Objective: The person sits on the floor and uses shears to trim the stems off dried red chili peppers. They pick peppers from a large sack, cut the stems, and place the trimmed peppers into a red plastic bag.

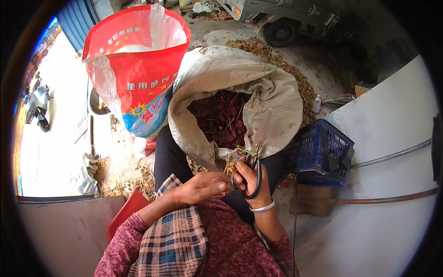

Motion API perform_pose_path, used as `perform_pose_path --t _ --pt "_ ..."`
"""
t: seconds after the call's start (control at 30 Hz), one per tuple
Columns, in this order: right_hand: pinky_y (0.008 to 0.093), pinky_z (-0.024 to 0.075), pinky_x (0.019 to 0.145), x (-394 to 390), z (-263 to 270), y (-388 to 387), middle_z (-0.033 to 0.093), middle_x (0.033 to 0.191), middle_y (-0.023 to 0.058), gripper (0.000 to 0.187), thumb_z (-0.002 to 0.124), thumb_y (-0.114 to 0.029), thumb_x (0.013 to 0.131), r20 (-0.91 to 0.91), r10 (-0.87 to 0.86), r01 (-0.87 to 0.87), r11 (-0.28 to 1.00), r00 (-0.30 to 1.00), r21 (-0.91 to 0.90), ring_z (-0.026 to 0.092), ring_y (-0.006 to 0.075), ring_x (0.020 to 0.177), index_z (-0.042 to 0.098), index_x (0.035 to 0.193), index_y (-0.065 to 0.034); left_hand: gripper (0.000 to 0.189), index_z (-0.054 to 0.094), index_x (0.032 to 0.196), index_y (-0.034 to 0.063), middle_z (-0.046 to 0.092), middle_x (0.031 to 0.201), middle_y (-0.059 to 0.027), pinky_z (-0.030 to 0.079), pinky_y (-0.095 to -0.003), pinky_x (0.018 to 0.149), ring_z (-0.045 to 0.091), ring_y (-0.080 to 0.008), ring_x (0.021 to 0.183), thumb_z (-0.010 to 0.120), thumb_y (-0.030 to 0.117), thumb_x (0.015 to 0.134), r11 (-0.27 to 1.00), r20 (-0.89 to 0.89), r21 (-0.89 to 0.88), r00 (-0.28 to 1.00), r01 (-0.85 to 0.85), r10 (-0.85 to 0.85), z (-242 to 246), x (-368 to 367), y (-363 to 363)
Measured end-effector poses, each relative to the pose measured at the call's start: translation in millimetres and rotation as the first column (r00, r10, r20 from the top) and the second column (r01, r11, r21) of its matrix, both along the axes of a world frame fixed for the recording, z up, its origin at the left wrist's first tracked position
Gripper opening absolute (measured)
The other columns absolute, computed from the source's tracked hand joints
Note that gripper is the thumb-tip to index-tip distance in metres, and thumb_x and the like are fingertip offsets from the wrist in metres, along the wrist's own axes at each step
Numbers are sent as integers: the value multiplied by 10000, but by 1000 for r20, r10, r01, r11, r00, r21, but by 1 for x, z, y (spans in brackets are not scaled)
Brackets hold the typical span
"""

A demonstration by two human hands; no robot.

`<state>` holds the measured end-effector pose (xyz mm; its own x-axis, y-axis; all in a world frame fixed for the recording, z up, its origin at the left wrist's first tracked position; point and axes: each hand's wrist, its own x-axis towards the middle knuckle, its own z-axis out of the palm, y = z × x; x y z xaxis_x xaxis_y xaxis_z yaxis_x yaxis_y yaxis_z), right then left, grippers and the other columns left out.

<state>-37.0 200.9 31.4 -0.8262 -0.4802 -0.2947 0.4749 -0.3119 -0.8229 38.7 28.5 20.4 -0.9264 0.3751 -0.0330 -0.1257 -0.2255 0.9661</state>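
A pair of black-handled scissors (258,138) is in my right hand (254,180), blades pointing up and away over the rim of a white woven sack (277,114). The fingers of that hand also lie against a bunch of yellowish stems (230,166). My left hand (204,188) is closed around reddish things at the lower end of the stems; they look like dried chilies, mostly hidden by the fingers. The sack stands open before my knees, holding many dark red dried chilies (221,121) with some loose stems among them.
A tall red printed sack (148,69) stands open beside the white one. At right are a blue plastic crate (322,149) and a cardboard box (311,200). Stem litter (256,46) lies beyond the sack, near a parked vehicle (287,20). A thin black cable hangs at my right.
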Motion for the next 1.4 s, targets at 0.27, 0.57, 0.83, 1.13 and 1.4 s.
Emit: perform_pose_path --t 0.27,0.57,0.83,1.13,1.4 --pt "320 481 588 -2 -70 36 655 783 143 200 688 -135 847 -575 530 22 723 624 690 651 235 688 590 945 11 202 531 1142 12 593 1010 -46 466 -276 829 553 -125 921 541 61 946 829 -423 -234 821 -509 384 40 -37 -58" --pt "334 495 673 -2 -96 44 623 860 138 295 732 -104 791 -516 418 11 769 748 639 642 281 778 547 996 1 452 526 1259 57 561 1236 -179 472 -417 918 549 -311 1132 677 242 876 -548 -977 -215 189 -808 103 156 -133 -233" --pt "294 449 633 -4 -118 52 555 808 56 482 819 -328 740 -306 513 -200 714 802 671 532 129 713 539 961 -4 139 647 900 11 643 897 -152 509 -397 769 626 -330 861 679 36 768 325 -823 -477 544 -817 161 0 -143 -95" --pt "264 392 544 0 -141 64 524 630 -4 403 782 -374 776 -124 401 -186 648 908 738 460 71 608 608 805 -11 412 584 1186 119 482 1320 -113 525 -414 822 601 -336 993 631 111 776 316 -446 -856 894 -410 -49 -203 -198 -31" --pt "320 419 538 -34 -153 56 548 641 102 276 736 -239 792 -242 294 -37 702 925 711 529 158 565 577 829 -16 291 649 1074 187 471 1322 -91 569 -398 701 606 -283 919 560 105 809 -140 -325 -928 935 -344 -145 -259 -232 -43"
